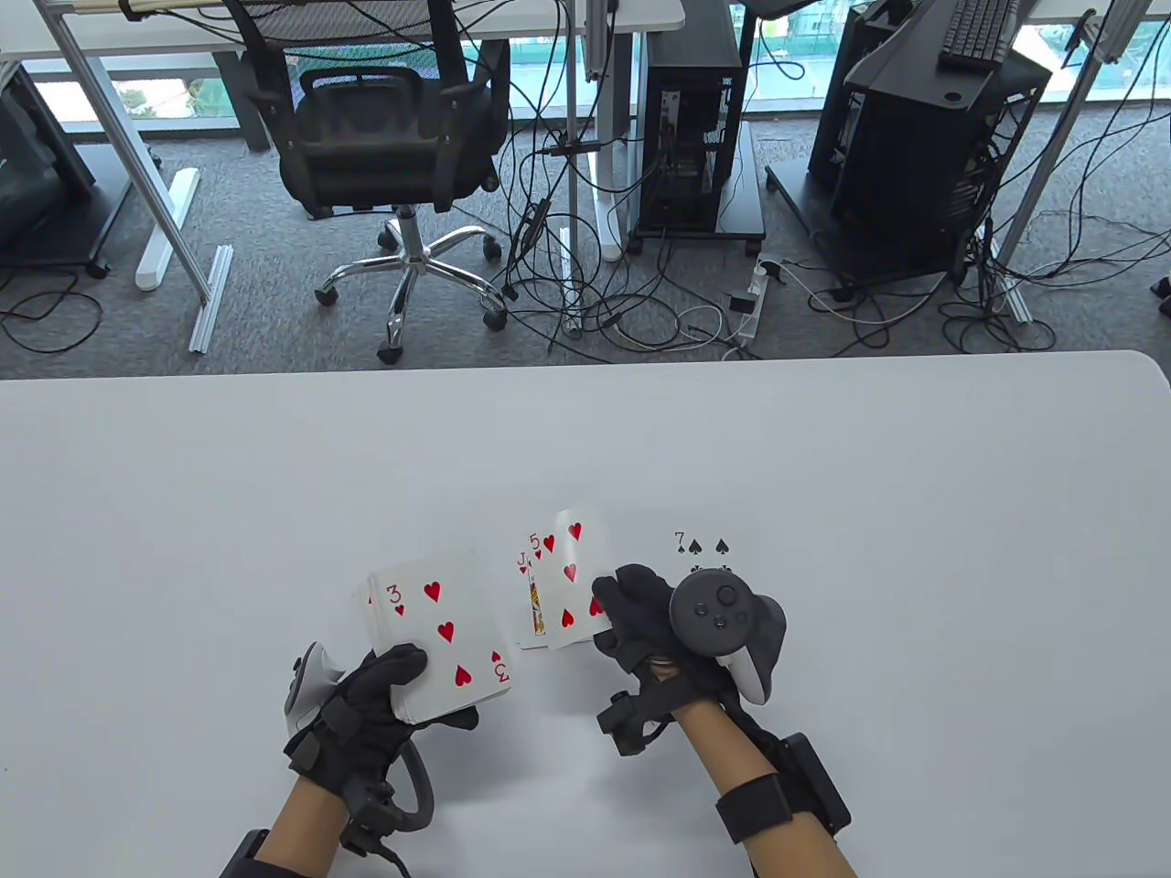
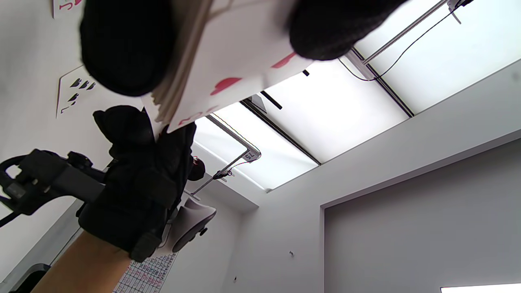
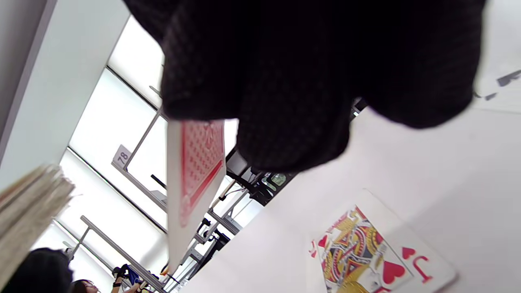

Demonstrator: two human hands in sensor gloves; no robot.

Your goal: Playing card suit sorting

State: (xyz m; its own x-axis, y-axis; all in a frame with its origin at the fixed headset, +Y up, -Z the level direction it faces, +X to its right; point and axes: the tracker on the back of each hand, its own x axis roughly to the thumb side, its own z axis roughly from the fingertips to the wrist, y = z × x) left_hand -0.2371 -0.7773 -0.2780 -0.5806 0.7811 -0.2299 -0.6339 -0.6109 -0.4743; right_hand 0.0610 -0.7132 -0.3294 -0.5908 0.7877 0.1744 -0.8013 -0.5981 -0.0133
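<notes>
Five of hearts [image 1: 569,576] in right hand [image 1: 651,622], above jack [image 1: 533,599]

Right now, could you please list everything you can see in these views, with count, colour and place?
Deck of cards: one stack, white faces, red three of hearts on top, held above the table's left half.
Five of hearts: one, red pips, red patterned back, held above the jack.
Jack of hearts: one, red, face up on the table at the centre.
Seven of spades: one, black pips, face up, right of the jack.
Table: one, white.
Office chair: one, black, on the floor beyond the table.
Computer towers: two, black, on the floor.
Left hand: black glove, grips the deck.
Right hand: black glove, pinches the five.
</notes>
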